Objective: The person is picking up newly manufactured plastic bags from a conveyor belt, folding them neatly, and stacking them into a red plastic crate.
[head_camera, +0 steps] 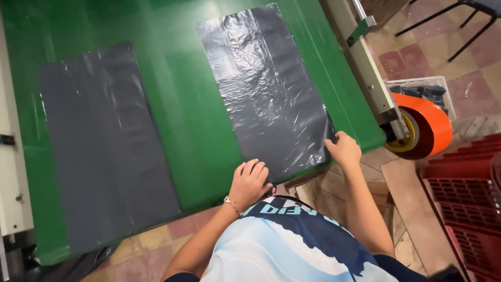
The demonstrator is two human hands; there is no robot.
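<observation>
A dark grey plastic bag (266, 89) lies flat on the green belt (180, 109), reaching its near edge. My left hand (249, 180) rests on the bag's near left corner, fingers curled over the belt edge. My right hand (343, 149) pinches the bag's near right corner. A second, duller grey bag (104, 146) lies flat to the left, untouched.
A metal side rail (365, 68) runs along the belt's right edge, ending at an orange roller (425, 128). Red plastic crates (464, 198) stand at the right on the tiled floor. A white machine frame (10, 156) borders the left. Chair legs (449, 21) show top right.
</observation>
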